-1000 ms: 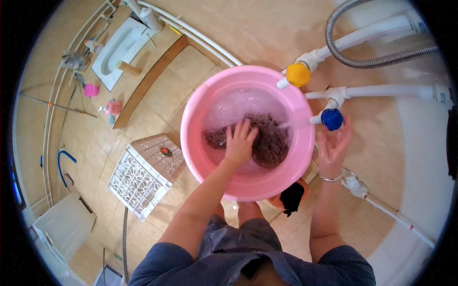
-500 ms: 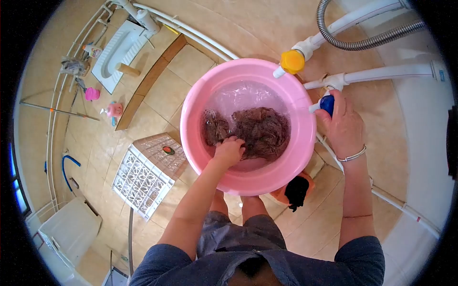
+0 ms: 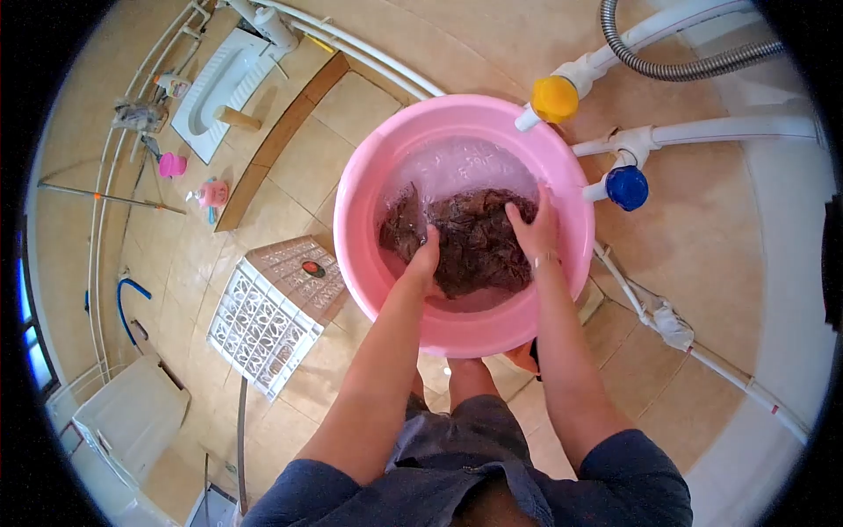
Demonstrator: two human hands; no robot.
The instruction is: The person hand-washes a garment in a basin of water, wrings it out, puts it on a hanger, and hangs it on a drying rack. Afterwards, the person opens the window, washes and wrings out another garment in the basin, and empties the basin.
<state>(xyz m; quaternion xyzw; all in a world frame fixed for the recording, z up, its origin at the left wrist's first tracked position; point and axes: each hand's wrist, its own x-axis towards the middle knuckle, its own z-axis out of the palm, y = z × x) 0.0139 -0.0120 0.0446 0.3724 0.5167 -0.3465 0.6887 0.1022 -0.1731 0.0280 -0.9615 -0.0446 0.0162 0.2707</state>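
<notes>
A wet dark brown cloth [image 3: 479, 241] lies bunched in soapy water inside a pink basin [image 3: 351, 237]. A smaller fold of it sits toward the basin's left. My left hand [image 3: 425, 260] is in the middle of the cloth, thumb up, its other fingers hidden in the folds. At the cloth's right edge, my right hand [image 3: 538, 232] grips it with the thumb on top and the fingers along the basin's inner wall, partly hidden. A blue-handled tap [image 3: 627, 188] and a yellow-handled tap [image 3: 554, 99] are at the basin's right rim.
A white lattice plastic crate [image 3: 268, 325] stands on the tiled floor left of the basin. Beyond it are a squat toilet [image 3: 219, 97] on a raised step and a pink pump bottle [image 3: 211, 195]. White pipes [image 3: 738, 130] and a flexible metal hose [image 3: 685, 70] run along the right wall.
My right hand has let go of the blue tap handle and moved left into the basin onto the cloth. My left hand has turned thumb-up, and the view has shifted slightly.
</notes>
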